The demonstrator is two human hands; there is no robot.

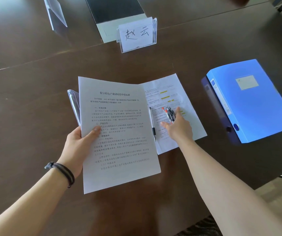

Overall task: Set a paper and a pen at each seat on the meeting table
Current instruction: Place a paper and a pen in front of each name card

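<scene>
White printed sheets in your left hand: thin, floppy, light; thumb on top near the left edge, fingers curled underneath, so they're pinched there and held above the dark brown table. Expect them to sag if you hold only a corner, so support along an edge and slide them flat when you set them down. Something clear plastic sits behind the stack in that hand; can't tell what it is. Second paper already lies flat on the table in front of the name card, with one pen lying on it beside your right hand. That hand hovers over the placed paper, index finger and thumb extended, other fingers curled round a bundle of pens with red and black ends. Pens are stiff, smooth, likely to roll, so lay each parallel to the page edge. Readable text: the card says 赵云 handwritten; the top sheet's heading reads roughly 数字特色产业园培育申报标准, body too small to trust. Yellow highlighter marks show on the placed sheet. Blue box file sits to the right, label unreadable.
</scene>
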